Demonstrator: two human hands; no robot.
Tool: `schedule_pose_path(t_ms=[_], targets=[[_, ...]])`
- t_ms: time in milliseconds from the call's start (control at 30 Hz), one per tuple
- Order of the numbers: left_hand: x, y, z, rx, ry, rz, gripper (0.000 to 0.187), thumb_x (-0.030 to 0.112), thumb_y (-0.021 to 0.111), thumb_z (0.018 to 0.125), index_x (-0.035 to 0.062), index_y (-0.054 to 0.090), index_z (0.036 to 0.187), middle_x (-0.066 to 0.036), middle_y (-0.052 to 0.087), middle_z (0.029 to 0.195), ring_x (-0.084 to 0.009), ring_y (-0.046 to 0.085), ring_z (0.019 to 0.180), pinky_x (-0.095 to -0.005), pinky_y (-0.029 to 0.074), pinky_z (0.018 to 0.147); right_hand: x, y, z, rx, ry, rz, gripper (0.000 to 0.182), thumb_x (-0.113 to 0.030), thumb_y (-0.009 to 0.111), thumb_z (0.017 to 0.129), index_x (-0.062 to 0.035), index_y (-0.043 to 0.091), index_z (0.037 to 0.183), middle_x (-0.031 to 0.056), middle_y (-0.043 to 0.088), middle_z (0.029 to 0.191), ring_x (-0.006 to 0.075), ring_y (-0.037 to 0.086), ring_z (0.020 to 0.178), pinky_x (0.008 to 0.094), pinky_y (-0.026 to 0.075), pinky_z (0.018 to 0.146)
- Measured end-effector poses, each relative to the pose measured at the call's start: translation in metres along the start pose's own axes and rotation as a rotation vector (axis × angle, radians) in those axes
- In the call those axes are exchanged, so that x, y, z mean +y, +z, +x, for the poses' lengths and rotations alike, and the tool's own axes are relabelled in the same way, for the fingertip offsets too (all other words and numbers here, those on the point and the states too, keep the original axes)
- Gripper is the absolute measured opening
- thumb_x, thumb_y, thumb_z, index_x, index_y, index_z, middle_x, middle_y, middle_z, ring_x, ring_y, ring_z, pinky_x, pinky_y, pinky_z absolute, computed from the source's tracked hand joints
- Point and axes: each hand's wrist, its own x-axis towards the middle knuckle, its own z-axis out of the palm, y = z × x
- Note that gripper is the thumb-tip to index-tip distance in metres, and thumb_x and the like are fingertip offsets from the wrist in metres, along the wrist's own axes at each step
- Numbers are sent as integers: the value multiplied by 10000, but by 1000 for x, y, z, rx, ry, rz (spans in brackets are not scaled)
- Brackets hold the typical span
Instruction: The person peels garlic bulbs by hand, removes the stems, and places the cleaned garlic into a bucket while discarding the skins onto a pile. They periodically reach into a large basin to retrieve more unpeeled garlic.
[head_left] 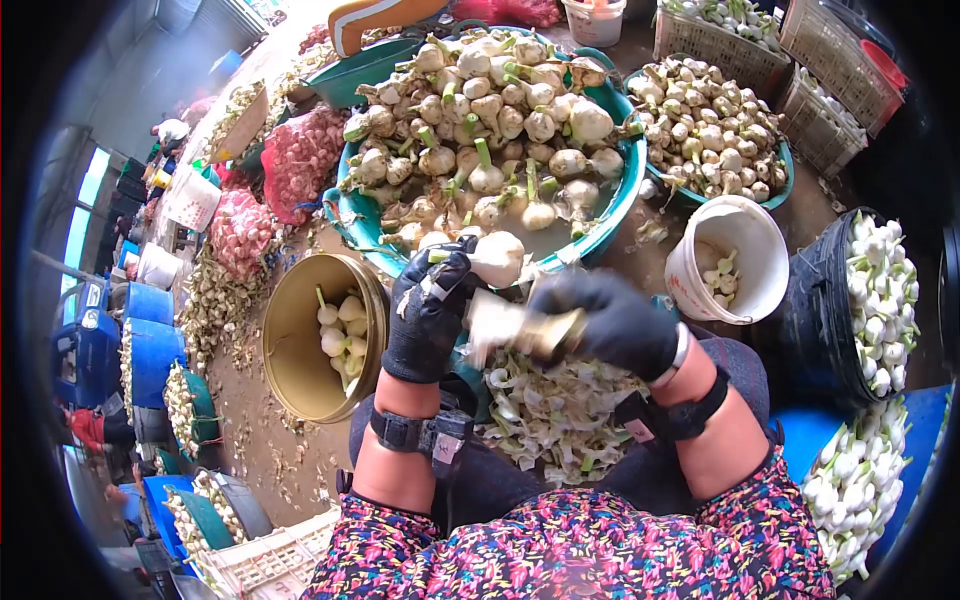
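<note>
My left hand [430,312], in a black glove, is closed around a garlic bulb [497,259] with a short green stem. My right hand [612,318], also gloved, is smeared by motion just right of the bulb. From its curled fingers a blurred pale and brownish piece [508,326] sticks out to the left, and I cannot tell its kind. Below both hands, between my knees, lies a heap of garlic peels [560,415]. Beyond them stands a big teal tub [625,205] of unpeeled garlic bulbs [487,180], some sitting in water.
A tan bucket [280,350] holding several peeled bulbs lies at left. At right are a white bucket [683,262] with a few bulbs, a black bucket [805,320] of white garlic and a second tub [786,180]. Red mesh sacks [303,160] and blue drums [150,345] line the left side.
</note>
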Motion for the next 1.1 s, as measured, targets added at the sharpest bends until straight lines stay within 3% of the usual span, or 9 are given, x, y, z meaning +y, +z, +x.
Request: schedule_pose_path(t_ms=[100, 200, 333, 500, 733, 833, 867, 900, 1100], targets=[[9, 7, -6, -22, -337, -429, 121, -38, 521, 815, -22, 601, 905, -112, 594, 969, -221, 604, 909, -321, 532, 708, 36, -2, 9, 152, -92, -691, 242, -130, 642, 693, -16, 616, 906, 100, 646, 797, 185, 602, 743, 337, 479, 711], [19, 10, -2, -54, -298, -420, 121, -25, 534, 817, -25, 601, 918, -106, 595, 994, -206, 594, 940, -313, 509, 772, 20, -13, 5, 465, -55, -22, 126, -89, 642, 765, -27, 584, 858, 30, 620, 744, 90, 571, 712, 255, 471, 659], [39, 18, 7, 55, -631, -659, 158, -18, 621, 755, 3, 610, 911, -89, 607, 988, -189, 577, 931, -296, 458, 829, 25, -7, 11, 646, -171, -104, 169, -95, 701, 757, -37, 573, 851, -8, 603, 763, 39, 535, 693, 214, 461, 632], [35, 25, 9, -63, -153, -172, 231, 22, 633, 652, 58, 626, 880, -94, 595, 874, -260, 551, 861, -332, 447, 773, 31, 0, 16, 756, -206, -181, 179, -93, 705, 737, -8, 579, 829, 49, 604, 731, 86, 559, 677, 243, 463, 630], [40, 30, 7, -26, -96, -80, 207, 40, 634, 671, 54, 623, 877, -93, 587, 851, -270, 547, 861, -345, 454, 751, 31, 4, 15, 900, -451, -715, 87, -78, 630, 733, -7, 580, 733, 117, 590, 710, 199, 593, 679, 309, 462, 642], [41, 30, 2, 67, -369, -318, 171, 25, 614, 773, 34, 604, 943, -120, 616, 887, -248, 586, 795, -308, 473, 736, 36, 3, 17, 911, -427, -798, 69, -64, 592, 753, -14, 564, 713, 107, 574, 685, 169, 597, 640, 324, 467, 609], [42, 28, -1, 119, -531, -440, 181, 19, 600, 803, 25, 589, 984, -134, 628, 913, -246, 606, 788, -295, 482, 744, 42, 0, 21, 948, -330, -520, 80, -54, 575, 763, -18, 550, 696, 94, 575, 678, 160, 597, 615, 318, 470, 570], [40, 22, 0, 296, -797, -1239, 256, 21, 560, 833, 10, 531, 1087, -170, 629, 968, -267, 636, 809, -296, 505, 763, 46, -3, 23, 968, -232, -241, 99, -44, 559, 773, -22, 536, 680, 81, 576, 672, 151, 598, 589, 313, 473, 530], [18, -4, -1, 507, -921, -1504, 336, 88, 539, 860, 20, 461, 1180, -143, 612, 981, -256, 622, 872, -380, 511, 808, 16, -36, 4, 1005, -249, 437, 39, -33, 498, 842, 3, 496, 858, 126, 596, 760, 197, 625, 584, 298, 562, 510]])
